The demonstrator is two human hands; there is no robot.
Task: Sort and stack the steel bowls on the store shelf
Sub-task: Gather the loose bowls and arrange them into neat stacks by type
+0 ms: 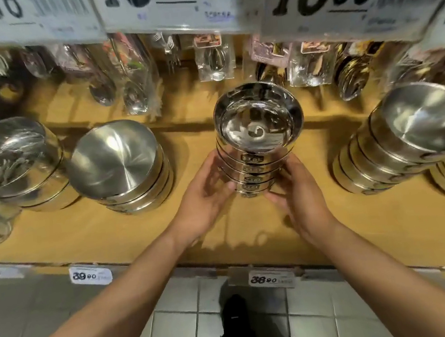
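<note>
1. Steel bowls, polished and round, nested into a tall stack (258,147), stand at mid-width of the wooden store shelf (84,235), about halfway between its front edge and the raised back step.
2. Left hand (205,198) cups the left side of the stack's lower bowls; right hand (300,195) cups the right side. Both are closed around the stack, fingers curved on the metal.
3. Whether the base rests on the shelf or is lifted: cannot tell.
4. Risk: the stack is tall and narrow and held low. A sideways push would likely tip the upper bowls, which neither hand supports.
5. Risk: polished steel is probably slippery; a loosened grip could let the bowls slide apart or drop toward the front edge and the tiled floor (179,327).
6. Neighbours: a shorter stack of brushed steel bowls (120,167) to the left and a leaning stack of brushed steel bowls (408,140) to the right, both well apart. The right one already tilts; a knock could spill it.
</note>
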